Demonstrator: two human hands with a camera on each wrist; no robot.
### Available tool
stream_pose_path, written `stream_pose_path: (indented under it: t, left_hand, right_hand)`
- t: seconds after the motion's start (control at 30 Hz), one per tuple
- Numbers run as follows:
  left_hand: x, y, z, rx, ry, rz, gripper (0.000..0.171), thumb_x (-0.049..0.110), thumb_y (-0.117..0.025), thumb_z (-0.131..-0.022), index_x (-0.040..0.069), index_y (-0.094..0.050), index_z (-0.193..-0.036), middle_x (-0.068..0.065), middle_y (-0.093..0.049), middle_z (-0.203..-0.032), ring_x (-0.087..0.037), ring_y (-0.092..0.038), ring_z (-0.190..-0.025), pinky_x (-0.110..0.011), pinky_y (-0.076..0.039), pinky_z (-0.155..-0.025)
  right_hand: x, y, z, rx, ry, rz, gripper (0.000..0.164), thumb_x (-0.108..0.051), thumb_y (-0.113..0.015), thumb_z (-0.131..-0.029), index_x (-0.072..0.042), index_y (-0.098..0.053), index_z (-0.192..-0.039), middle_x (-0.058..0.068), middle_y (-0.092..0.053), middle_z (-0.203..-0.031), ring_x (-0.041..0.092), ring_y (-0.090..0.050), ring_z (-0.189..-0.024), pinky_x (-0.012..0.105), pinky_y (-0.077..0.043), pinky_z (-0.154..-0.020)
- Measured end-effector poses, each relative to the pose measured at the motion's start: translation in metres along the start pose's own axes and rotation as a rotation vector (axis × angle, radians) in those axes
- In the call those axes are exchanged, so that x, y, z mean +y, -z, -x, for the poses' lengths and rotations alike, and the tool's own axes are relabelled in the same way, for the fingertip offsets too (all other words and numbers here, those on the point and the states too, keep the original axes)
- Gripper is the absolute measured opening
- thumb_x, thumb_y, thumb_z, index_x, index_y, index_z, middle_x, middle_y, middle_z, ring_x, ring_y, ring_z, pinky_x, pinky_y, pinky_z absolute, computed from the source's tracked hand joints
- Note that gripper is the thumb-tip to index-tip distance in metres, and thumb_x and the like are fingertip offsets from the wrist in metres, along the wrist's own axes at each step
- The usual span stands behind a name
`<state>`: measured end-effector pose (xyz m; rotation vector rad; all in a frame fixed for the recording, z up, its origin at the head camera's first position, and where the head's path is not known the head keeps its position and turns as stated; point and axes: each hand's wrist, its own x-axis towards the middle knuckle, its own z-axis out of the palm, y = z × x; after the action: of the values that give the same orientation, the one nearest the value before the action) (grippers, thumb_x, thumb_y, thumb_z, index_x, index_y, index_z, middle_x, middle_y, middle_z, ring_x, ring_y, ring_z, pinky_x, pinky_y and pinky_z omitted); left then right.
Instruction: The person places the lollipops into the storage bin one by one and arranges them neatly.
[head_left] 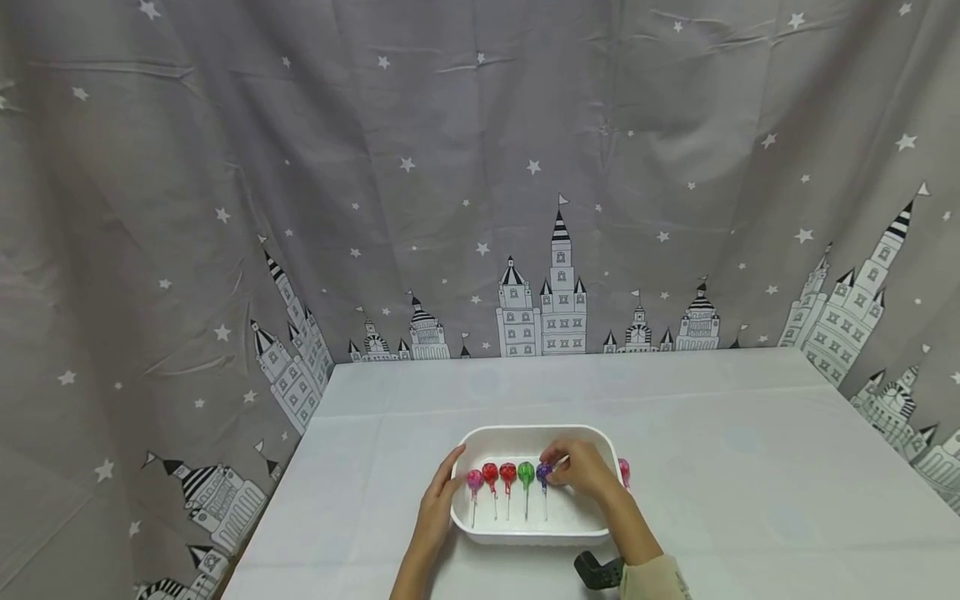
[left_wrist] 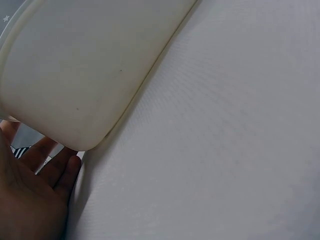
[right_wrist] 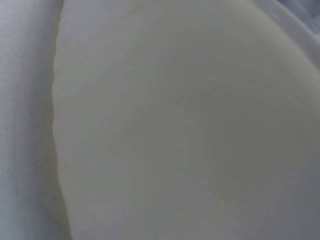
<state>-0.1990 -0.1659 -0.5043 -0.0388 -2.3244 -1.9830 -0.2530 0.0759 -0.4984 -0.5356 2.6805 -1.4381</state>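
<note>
In the head view a white tray (head_left: 536, 429) holds several lollipops in a row with their sticks toward me. From the left they run pink (head_left: 475, 480), red (head_left: 490, 473), red (head_left: 507, 472), green (head_left: 526, 473) and purple (head_left: 543, 472). My right hand (head_left: 583, 468) reaches over the tray's right side and pinches the purple lollipop by its head. At the left end, my left hand (head_left: 435, 507) holds the tray, thumb over the rim and fingers along the outer wall. The left wrist view shows those fingers (left_wrist: 59, 167) by the tray's corner. Only the tray's outer wall (right_wrist: 185, 120) fills most of the right wrist view.
A pink lollipop (head_left: 624, 469) lies outside the tray, past its right rim and partly hidden. A black angular object (head_left: 597, 572) sits by my right wrist. The white-covered table (head_left: 750, 467) ends at a grey curtain (head_left: 450, 208) printed with castles and stars.
</note>
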Motion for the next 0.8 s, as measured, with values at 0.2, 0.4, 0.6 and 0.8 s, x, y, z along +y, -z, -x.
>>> stream_pose_path:
  t: [0.2,0.4,0.6,0.8]
  left_hand:
    - [-0.001,0.000,-0.001,0.007,0.008,0.006,0.041,0.007,-0.042,-0.095,0.010,-0.045,-0.137,-0.017,-0.029,-0.146,-0.033,-0.020,-0.136,-0.045,-0.015,-0.111]
    - [0.000,-0.001,0.000,0.006,0.005,0.006,0.041,0.006,-0.042,-0.095,0.009,-0.045,-0.137,-0.017,-0.029,-0.146,-0.033,-0.020,-0.136,-0.045,-0.015,-0.111]
    - [0.001,0.000,0.002,-0.007,-0.011,0.016,0.042,0.005,-0.041,-0.096,0.008,-0.044,-0.137,-0.017,-0.029,-0.146,-0.032,-0.020,-0.136,-0.044,-0.015,-0.111]
    - [0.002,0.000,0.002,-0.022,-0.016,0.016,0.043,0.005,-0.040,-0.096,0.008,-0.042,-0.138,-0.017,-0.028,-0.147,-0.032,-0.019,-0.136,-0.043,-0.015,-0.111]
  right_hand:
    - [-0.001,0.000,0.002,0.038,-0.029,-0.017,0.027,0.008,-0.073,-0.067,0.001,-0.067,-0.093,0.010,-0.066,-0.084,0.015,-0.058,-0.067,0.024,-0.051,-0.060]
    - [-0.002,0.003,0.004,0.102,-0.030,-0.085,0.027,0.008,-0.071,-0.071,0.003,-0.065,-0.097,0.016,-0.065,-0.091,0.019,-0.061,-0.072,0.024,-0.053,-0.059]
    - [-0.011,0.017,0.011,0.173,0.003,-0.100,0.024,-0.004,-0.074,-0.074,-0.005,-0.068,-0.098,0.008,-0.067,-0.092,0.016,-0.063,-0.076,0.022,-0.054,-0.065]
    - [-0.016,0.044,0.021,0.274,-0.052,-0.105,0.024,-0.014,-0.073,-0.079,-0.011,-0.067,-0.102,0.001,-0.067,-0.094,0.014,-0.062,-0.082,0.028,-0.054,-0.074]
